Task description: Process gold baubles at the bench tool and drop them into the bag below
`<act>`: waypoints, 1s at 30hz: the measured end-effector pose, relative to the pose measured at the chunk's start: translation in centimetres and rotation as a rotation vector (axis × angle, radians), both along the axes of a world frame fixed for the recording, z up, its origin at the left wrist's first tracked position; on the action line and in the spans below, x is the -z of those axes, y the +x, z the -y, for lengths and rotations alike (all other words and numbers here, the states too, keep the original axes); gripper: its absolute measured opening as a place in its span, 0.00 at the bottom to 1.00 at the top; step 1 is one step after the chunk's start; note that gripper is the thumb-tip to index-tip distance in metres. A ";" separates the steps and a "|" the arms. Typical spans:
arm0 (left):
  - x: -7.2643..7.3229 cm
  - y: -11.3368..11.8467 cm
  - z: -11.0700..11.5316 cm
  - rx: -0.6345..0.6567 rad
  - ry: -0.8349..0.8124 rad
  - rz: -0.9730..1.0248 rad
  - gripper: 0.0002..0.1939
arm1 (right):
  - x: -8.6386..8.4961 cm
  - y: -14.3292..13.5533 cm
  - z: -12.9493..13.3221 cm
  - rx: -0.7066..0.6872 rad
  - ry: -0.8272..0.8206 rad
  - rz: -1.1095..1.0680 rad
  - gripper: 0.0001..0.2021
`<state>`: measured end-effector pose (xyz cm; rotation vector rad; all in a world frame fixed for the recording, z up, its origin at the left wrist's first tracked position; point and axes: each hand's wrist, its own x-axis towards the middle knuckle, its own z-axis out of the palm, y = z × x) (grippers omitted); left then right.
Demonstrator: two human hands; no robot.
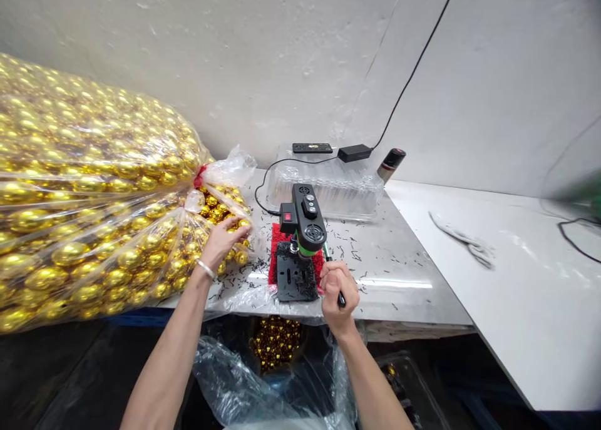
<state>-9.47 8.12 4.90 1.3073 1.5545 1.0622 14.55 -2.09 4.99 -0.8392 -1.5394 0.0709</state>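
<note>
My left hand point(225, 239) is at the mouth of a clear plastic bag, its fingers closed around a shiny gold ball point(243, 224). More gold balls point(216, 212) lie loose in that opening. My right hand point(339, 289) wraps around the black-gripped lever point(342, 300) of a small bench press. The press has a black and green body point(308, 220) and a black slotted base plate point(287, 276), resting on a red mat point(277, 237). Its working point under the body is hidden from me.
A huge clear sack of gold balls point(70, 217) fills the left. Small black bits are scattered over the metal tabletop point(389, 267). Behind stand a clear plastic tray point(323, 189), a power adapter point(354, 153) and a bottle point(392, 162). Below, a plastic-lined bin point(244, 386) holds gold balls. A glove point(462, 236) lies right.
</note>
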 end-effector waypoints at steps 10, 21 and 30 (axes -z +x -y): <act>0.8 3.8 8.1 -0.038 -0.411 1.048 0.14 | 0.2 -0.1 0.0 0.004 -0.017 -0.029 0.15; 3.5 7.7 9.5 0.083 -0.415 0.953 0.23 | 0.4 0.1 0.1 -0.005 -0.032 -0.008 0.14; 3.9 7.9 9.8 0.064 -0.327 0.850 0.22 | 0.4 0.1 0.1 -0.013 -0.031 -0.016 0.14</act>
